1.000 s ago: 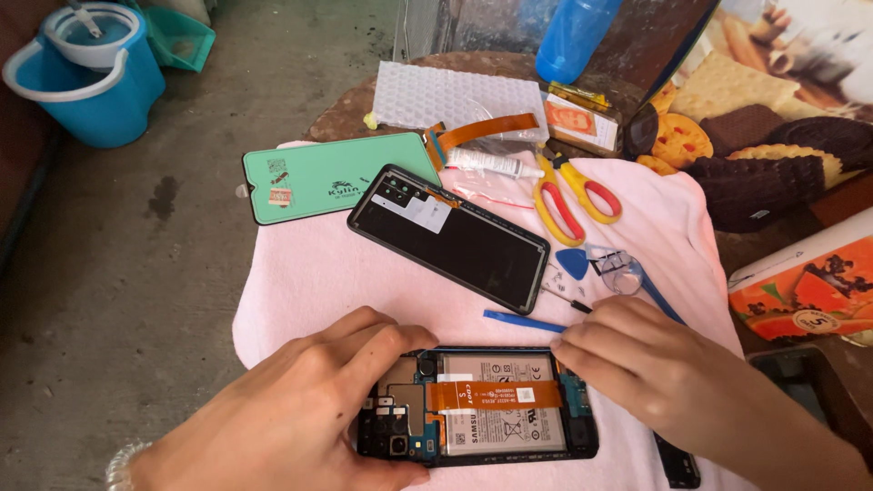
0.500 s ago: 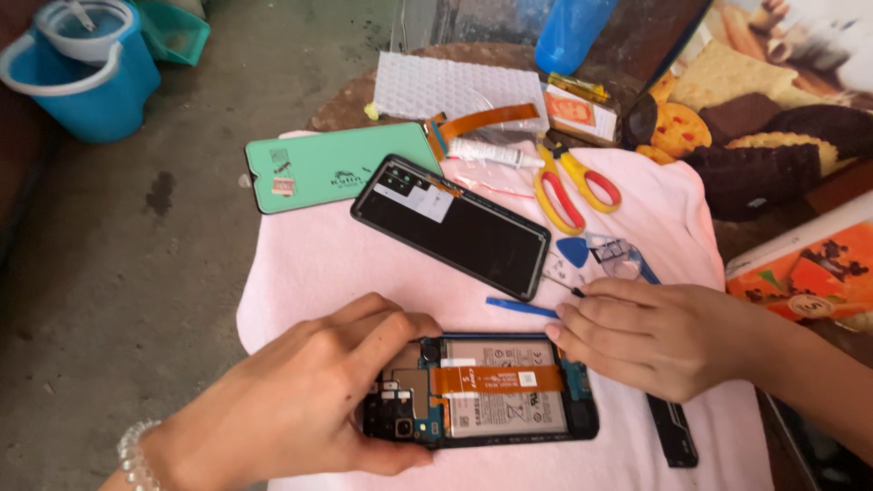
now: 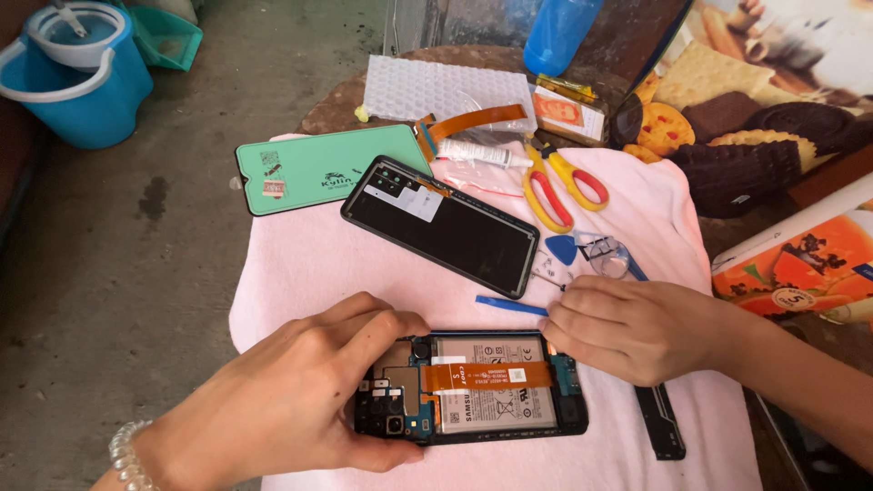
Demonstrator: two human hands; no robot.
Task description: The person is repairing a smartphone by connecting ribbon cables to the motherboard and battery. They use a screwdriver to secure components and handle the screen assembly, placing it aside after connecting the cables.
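An opened phone (image 3: 491,386) lies on a pink cloth (image 3: 300,273), its battery, circuit board and an orange flex cable exposed. My left hand (image 3: 291,405) grips the phone's left end, thumb under it and fingers over the top edge. My right hand (image 3: 637,327) rests with curled fingers at the phone's upper right corner, fingertips near a thin blue pry stick (image 3: 511,305). Whether those fingers pinch something small is hidden.
Behind lie a black back cover (image 3: 441,227), a green-backed screen panel (image 3: 318,168), red-and-yellow scissors (image 3: 559,186), a glue tube (image 3: 482,155), a blue pick (image 3: 562,249), bubble wrap (image 3: 436,89) and a black strip (image 3: 662,423). A blue bucket (image 3: 77,77) stands on the floor at left.
My right hand has drawn back slightly to the right, away from the phone's top edge. My left hand keeps its grip on the phone. The camera view has shifted a little.
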